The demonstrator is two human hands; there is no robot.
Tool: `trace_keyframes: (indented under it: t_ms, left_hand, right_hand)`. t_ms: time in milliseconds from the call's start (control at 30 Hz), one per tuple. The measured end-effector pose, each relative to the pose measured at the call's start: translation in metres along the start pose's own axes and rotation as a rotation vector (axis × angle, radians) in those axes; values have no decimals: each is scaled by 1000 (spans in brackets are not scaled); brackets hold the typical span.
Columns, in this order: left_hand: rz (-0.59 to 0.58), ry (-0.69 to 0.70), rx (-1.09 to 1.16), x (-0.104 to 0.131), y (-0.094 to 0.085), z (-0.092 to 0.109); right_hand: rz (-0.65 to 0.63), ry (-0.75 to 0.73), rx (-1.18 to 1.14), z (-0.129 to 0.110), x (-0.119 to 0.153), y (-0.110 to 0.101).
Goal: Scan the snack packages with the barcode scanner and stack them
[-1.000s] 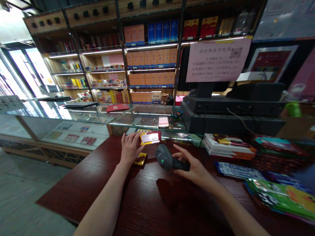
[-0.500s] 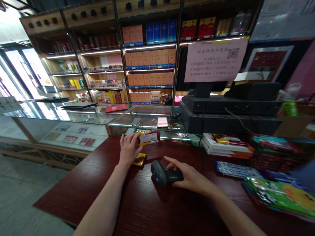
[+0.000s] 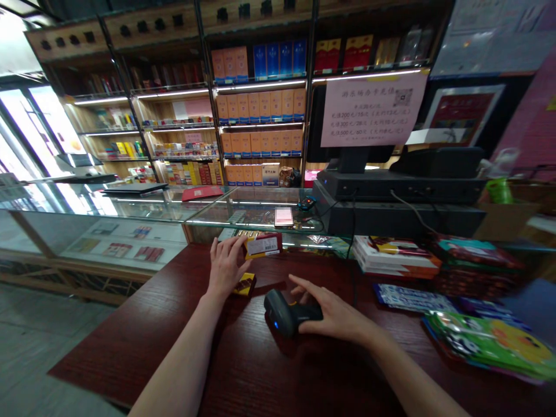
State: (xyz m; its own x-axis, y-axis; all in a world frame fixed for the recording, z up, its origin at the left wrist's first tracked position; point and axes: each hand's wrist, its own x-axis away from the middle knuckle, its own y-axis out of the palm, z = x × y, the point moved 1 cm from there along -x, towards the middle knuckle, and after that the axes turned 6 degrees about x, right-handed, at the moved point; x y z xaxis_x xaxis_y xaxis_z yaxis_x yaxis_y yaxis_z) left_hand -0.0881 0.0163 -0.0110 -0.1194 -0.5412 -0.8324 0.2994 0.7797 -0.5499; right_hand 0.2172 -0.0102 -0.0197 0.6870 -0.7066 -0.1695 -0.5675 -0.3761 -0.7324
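My left hand (image 3: 226, 267) pinches a small red and yellow chocolate box (image 3: 263, 246) by its left end, its white barcode label facing me. Beneath that hand, a yellow and brown chocolate bar (image 3: 244, 285) lies on the dark wooden counter (image 3: 174, 353), partly hidden by the fingers. My right hand (image 3: 332, 313) is loosely round the handle of a black barcode scanner (image 3: 280, 313), index finger stretched out above it and thumb along the near side. A blue light glows on the scanner, whose head points left, low over the counter or resting on it.
On the right lie stacked white boxes (image 3: 391, 258), blue-white packets (image 3: 412, 297) and green snack bags (image 3: 490, 341). A black register with a monitor (image 3: 399, 194) stands behind them. A glass display case (image 3: 243, 202) borders the counter's far edge, with stocked shelves (image 3: 260, 104) beyond.
The scanner's head has dipped slightly relative to my right index finger. My left hand keeps the chocolate box almost in place. The whole view has shifted a little.
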Motion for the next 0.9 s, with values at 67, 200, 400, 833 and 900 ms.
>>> trace_keyframes:
  t_ms: [67, 200, 400, 833, 900]
  left_hand:
    - [1, 24, 8, -1, 0, 2]
    - [-1, 97, 47, -2, 2, 12]
    - [-26, 193, 118, -5, 1, 36]
    - [-26, 279, 165, -6, 2, 54]
    - [-30, 282, 163, -5, 2, 55]
  right_hand:
    - [97, 41, -129, 2, -3, -3]
    - [345, 169, -379, 8, -12, -10]
    - [477, 401, -664, 5, -15, -18]
    - [450, 535, -869, -1, -12, -24]
    - [449, 539, -869, 0, -12, -24]
